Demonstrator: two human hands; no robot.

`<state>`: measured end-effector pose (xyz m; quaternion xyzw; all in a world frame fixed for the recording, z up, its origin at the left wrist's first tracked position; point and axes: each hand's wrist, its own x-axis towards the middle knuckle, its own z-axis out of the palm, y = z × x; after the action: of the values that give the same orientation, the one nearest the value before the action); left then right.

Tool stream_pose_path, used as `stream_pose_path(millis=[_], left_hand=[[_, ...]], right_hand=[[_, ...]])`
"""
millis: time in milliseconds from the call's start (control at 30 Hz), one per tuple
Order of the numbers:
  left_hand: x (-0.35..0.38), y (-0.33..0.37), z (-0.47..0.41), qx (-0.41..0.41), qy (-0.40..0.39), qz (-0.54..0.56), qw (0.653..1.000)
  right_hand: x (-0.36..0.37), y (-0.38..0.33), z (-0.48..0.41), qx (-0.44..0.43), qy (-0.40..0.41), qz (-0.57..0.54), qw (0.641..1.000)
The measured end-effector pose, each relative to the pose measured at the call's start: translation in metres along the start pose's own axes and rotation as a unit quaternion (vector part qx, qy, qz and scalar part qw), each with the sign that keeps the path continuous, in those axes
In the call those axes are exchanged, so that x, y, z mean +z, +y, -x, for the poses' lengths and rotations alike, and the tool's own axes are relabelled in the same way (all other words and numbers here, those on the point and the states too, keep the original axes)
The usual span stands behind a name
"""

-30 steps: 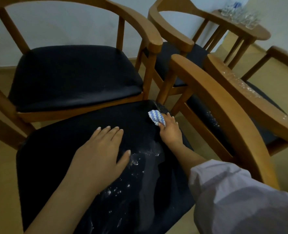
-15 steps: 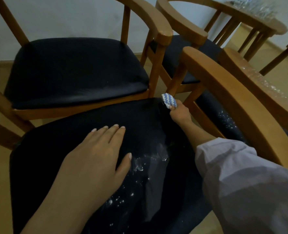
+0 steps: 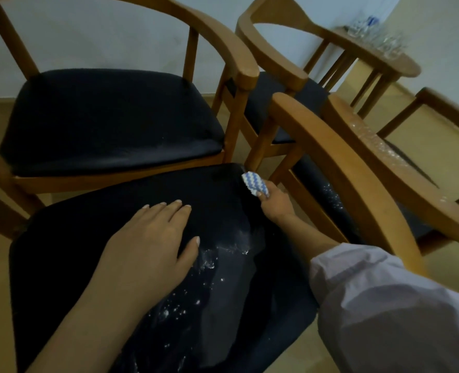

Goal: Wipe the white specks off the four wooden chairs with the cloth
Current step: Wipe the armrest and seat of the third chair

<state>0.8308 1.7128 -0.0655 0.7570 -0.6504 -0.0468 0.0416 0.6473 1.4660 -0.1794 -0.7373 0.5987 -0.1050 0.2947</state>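
A blue-and-white cloth (image 3: 255, 183) is being pinched in the fingers of the right hand (image 3: 276, 204) at the far right corner of the nearest chair's dark seat (image 3: 88, 238), just right of centre in the frame and close beside the wooden post (image 3: 260, 149) of that chair's armrest. The left hand (image 3: 153, 238) is being laid flat on the seat at lower centre, its fingers lying close together and the thumb spread to the side. White specks (image 3: 223, 251) are being left between the two hands and down toward the lower edge — a pale smeared band is running through them. The right armrest (image 3: 344, 168) is crossing the frame diagonally just right of the sleeve (image 3: 384, 305), so little room is being left on that side. More specks are being shown on the armrest (image 3: 379, 146) and seat (image 3: 330, 195) of the chair at right. The chair at upper left (image 3: 110, 119) is standing just beyond the near seat's far edge. A side table with glasses (image 3: 379, 44) is being seen at upper right.
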Motion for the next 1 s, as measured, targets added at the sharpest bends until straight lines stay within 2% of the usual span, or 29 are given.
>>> stream_pose_path(millis=[133, 200, 533, 800, 1000], left_hand=[[-0.010, 0.005, 0.002, -0.003, -0.001, 0.057, 0.998], [-0.010, 0.004, 0.002, 0.019, 0.029, 0.079, 0.996], [-0.016, 0.010, 0.006, 0.020, 0.030, 0.083, 0.996], [-0.016, 0.011, 0.007, 0.022, 0.022, 0.080, 0.996], [0.003, 0.006, 0.003, 0.026, 0.020, 0.029, 0.999]], right_hand=[[0.004, 0.007, 0.026, -0.006, -0.021, 0.015, 1.000], [0.005, 0.009, 0.040, -0.008, -0.032, 0.020, 0.999], [0.018, 0.016, 0.101, 0.019, -0.038, 0.019, 0.999], [0.022, 0.020, 0.090, 0.004, -0.017, 0.008, 1.000], [0.019, 0.011, 0.050, -0.002, 0.012, -0.021, 1.000]])
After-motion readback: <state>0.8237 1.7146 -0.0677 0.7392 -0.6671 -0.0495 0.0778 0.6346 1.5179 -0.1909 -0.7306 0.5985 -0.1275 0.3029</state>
